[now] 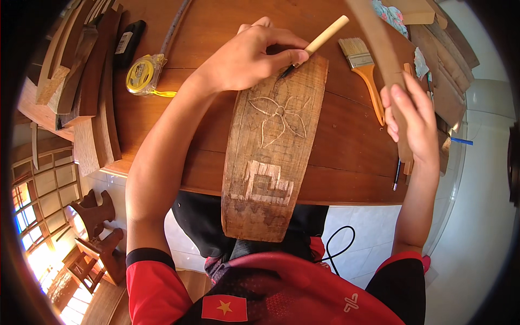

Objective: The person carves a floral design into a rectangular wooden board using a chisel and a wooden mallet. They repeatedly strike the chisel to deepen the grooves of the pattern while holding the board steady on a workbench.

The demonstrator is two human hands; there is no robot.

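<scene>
A curved wooden board (pixel 260 219) lies lengthwise in front of me, its near end jutting past the table's edge. A flower outline (pixel 279 111) is carved in it, with a squared recessed pattern (pixel 265 181) cut closer to me. My left hand (pixel 257 57) is closed on a carving chisel (pixel 327 35) with a pale round handle. The chisel leans to the right, its dark tip at the board's far part, beyond the flower. My right hand (pixel 414 116) grips a long wooden stick (pixel 383 51), held up at the right, apart from the chisel.
On the brown table (pixel 346 157), a paintbrush (pixel 365 73) lies right of the board, and a pencil (pixel 397 174) near the right edge. A tape measure (pixel 144 75) and a black object (pixel 130 43) lie left. Wood pieces are stacked at both sides.
</scene>
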